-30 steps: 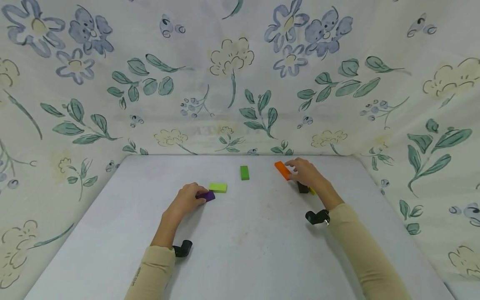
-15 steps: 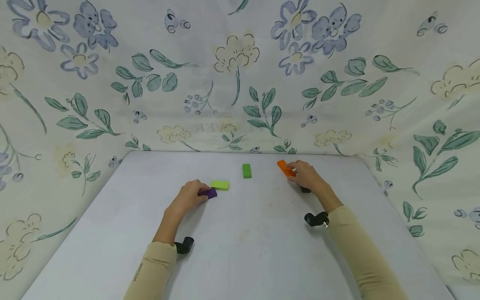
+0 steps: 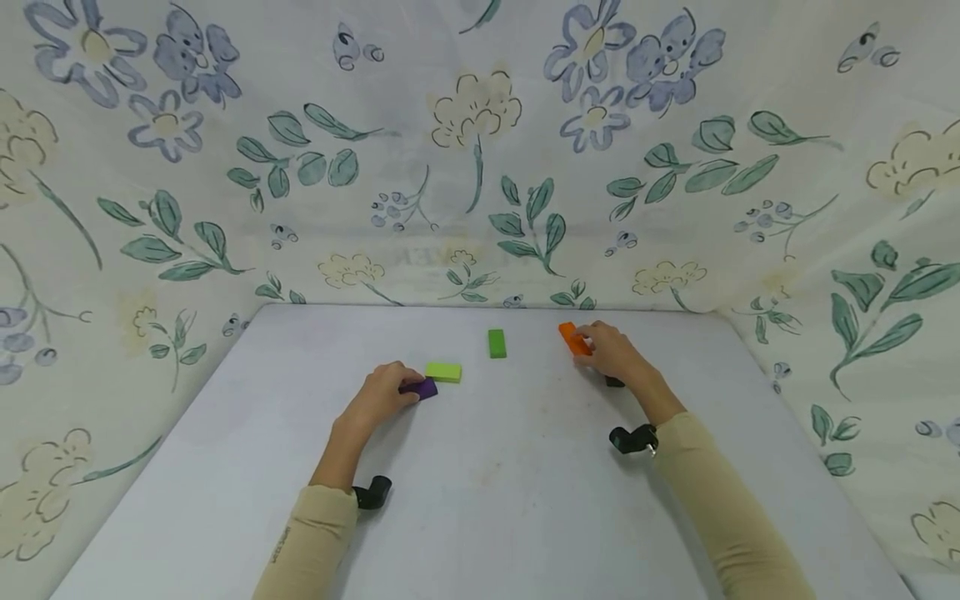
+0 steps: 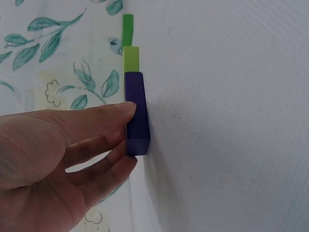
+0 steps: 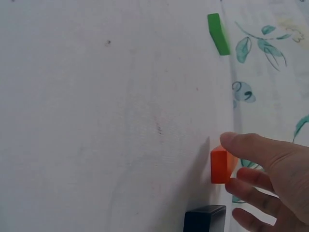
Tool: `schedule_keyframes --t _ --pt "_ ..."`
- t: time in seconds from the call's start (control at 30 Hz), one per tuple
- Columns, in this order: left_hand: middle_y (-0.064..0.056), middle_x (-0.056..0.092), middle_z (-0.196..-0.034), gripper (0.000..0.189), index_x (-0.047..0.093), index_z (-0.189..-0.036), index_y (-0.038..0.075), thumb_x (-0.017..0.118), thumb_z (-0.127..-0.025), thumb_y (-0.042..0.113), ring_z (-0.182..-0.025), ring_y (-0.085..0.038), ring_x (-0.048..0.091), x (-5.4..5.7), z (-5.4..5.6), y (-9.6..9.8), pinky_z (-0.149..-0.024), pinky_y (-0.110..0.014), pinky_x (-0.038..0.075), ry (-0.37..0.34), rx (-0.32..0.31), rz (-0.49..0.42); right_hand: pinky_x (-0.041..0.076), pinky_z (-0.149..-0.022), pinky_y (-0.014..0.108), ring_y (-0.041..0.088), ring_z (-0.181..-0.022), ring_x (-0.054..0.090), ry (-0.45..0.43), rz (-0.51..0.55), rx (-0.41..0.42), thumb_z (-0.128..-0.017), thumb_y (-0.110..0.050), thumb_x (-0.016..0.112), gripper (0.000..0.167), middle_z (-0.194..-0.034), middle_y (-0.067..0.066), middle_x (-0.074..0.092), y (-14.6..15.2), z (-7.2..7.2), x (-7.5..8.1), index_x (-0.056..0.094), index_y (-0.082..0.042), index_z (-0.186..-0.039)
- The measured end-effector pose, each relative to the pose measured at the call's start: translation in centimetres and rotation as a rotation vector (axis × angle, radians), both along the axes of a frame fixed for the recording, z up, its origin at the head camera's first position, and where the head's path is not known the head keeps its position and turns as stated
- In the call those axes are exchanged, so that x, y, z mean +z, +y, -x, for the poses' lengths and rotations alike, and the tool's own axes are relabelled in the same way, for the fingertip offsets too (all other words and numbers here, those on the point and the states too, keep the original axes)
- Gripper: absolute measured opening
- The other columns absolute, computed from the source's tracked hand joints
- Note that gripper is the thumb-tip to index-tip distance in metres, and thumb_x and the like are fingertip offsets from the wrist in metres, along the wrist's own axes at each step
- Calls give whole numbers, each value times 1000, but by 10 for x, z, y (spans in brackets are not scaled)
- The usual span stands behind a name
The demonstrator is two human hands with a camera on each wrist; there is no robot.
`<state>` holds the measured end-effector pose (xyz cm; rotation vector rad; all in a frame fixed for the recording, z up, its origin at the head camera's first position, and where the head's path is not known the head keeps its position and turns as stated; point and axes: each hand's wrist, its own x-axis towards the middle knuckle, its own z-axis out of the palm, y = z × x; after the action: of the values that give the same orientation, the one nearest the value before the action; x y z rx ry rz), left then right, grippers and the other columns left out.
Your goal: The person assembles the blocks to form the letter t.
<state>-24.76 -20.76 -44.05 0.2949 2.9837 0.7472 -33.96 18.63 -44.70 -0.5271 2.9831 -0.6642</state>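
Observation:
On the white table, my left hand (image 3: 381, 392) pinches a purple block (image 3: 424, 389) between thumb and fingers. In the left wrist view the thumb lies on the near side of this purple block (image 4: 137, 106). A yellow-green block (image 3: 444, 372) sits right at its far end. Farther back is a green block (image 3: 497, 343), standing apart from both hands. To the right, my right hand (image 3: 613, 354) holds an orange block (image 3: 572, 337) between thumb and fingertips. Close to that hand, and partly hidden by it, is a black block (image 3: 614, 382), plainer in the right wrist view.
A floral cloth (image 3: 465, 183) hangs behind the white table (image 3: 510, 500) and along both sides. Each wrist carries a small black camera, one on the left (image 3: 372, 492) and one on the right (image 3: 632, 438).
My right hand has settled closer round the orange block, hiding the yellow block and most of the black one. My left hand keeps its grip on the purple block. The head view has shifted slightly.

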Motion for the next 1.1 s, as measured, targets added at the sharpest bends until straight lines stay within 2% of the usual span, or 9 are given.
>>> schedule_keyframes --t 0.13,0.23,0.4,0.5,0.63,0.9,1.1 --pt "-18 68 -109 31 71 -116 1 72 -86 4 -107 -34 63 0 -2 0 -93 -50 50 3 2 -5 54 -92 45 31 -104 59 -38 14 0 -85 -18 77 58 -129 20 56 0 5 -1 55 -4 -137" --pt "-18 68 -109 30 71 -115 1 72 -85 4 -106 -34 63 0 -3 1 -93 -50 50 5 2 -12 52 -96 48 33 -106 55 -71 20 -3 -84 -19 78 65 -135 24 52 1 8 -1 51 -5 -141" --pt "-18 68 -107 29 72 -114 1 73 -85 4 -104 -33 64 0 -2 3 -92 -50 51 21 -13 -7 42 -107 56 40 -122 49 -87 34 -1 -81 -21 81 76 -144 27 44 1 13 -3 44 -6 -146" --pt "-18 68 -107 29 71 -114 1 72 -85 4 -104 -33 64 0 -2 3 -92 -50 51 21 -15 -7 38 -110 57 40 -130 44 -101 44 22 -82 -21 81 78 -149 25 41 -1 16 -3 43 -6 -148" --pt "-18 68 -109 30 71 -115 1 72 -85 4 -106 -34 64 0 -3 2 -92 -50 51 13 -6 -2 35 -113 56 38 -132 42 -145 38 46 -83 -24 79 79 -152 21 38 -5 20 -3 40 -9 -150" --pt "-18 68 -109 30 71 -115 1 72 -85 3 -107 -34 64 1 -2 2 -93 -50 50 10 -7 -6 31 -115 56 38 -137 38 -190 32 26 -84 -28 78 81 -154 20 36 -6 24 -5 37 -9 -151" --pt "-17 68 -109 30 71 -115 2 73 -85 5 -106 -33 64 1 -2 1 -93 -49 51 9 2 -12 31 -115 56 38 -136 38 -184 30 18 -85 -30 77 79 -153 20 37 -6 27 -6 38 -9 -150"
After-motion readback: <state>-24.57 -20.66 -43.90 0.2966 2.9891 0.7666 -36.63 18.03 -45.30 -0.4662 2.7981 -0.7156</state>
